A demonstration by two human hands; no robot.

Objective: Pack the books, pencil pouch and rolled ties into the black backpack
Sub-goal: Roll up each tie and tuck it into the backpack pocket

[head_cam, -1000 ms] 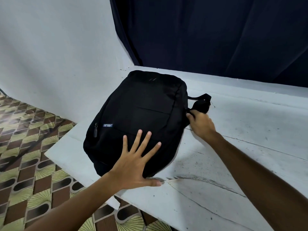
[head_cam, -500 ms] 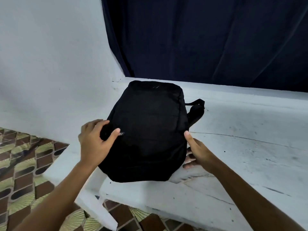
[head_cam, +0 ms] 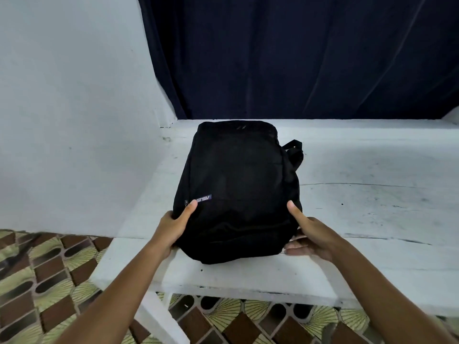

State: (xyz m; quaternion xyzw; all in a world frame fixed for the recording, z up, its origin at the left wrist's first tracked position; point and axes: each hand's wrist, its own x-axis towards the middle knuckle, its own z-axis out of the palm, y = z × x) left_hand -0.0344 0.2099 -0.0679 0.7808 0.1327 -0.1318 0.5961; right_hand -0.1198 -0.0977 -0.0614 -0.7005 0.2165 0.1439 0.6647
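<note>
Both hands clamp the backpack [head_cam: 236, 192] lying flat on the table [head_cam: 372, 194]: left hand [head_cam: 173, 225] and right hand [head_cam: 310, 234] grasping its near corners, probably squaring it up.

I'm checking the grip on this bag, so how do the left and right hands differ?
The left hand clamps the black backpack with its thumb by the logo; the right hand has its thumb up the side, fingers tucked underneath. Both grip the near corners.
</note>
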